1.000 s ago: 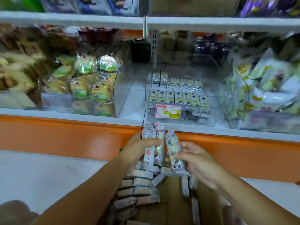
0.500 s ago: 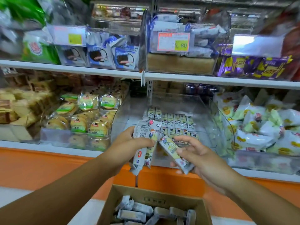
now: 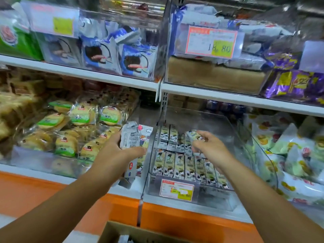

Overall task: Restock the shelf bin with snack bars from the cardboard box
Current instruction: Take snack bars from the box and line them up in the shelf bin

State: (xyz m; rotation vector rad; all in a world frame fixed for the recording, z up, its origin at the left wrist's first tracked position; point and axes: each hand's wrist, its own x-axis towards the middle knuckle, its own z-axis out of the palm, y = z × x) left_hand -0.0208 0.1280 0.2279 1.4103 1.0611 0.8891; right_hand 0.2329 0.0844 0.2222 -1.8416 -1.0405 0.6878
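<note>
Two tiers of white shelf are seen stocked with wrapped snacks above an orange base. On the lower tier a clear bin is set at centre, its floor lined with rows of bars standing side by side, and a price tag is fixed to its front wall. To the bin's left, round cakes in clear wrap are heaped; to its right, pale bags are piled. On the upper tier, blue packs, a second price tag and purple packs are shown. At the bottom edge the open top of the box is visible below the shelf, a few wrapped bars lying inside it. The left hand is raised just outside the bin's left wall, its fingers closed round a small bundle of upright bars, whose lower ends are seen below the palm. The right hand is extended over the bin, above the back rows, with a single bar pinched between thumb and fingers; whether that bar is touching the rows beneath cannot be told. Both forearms are bare.
</note>
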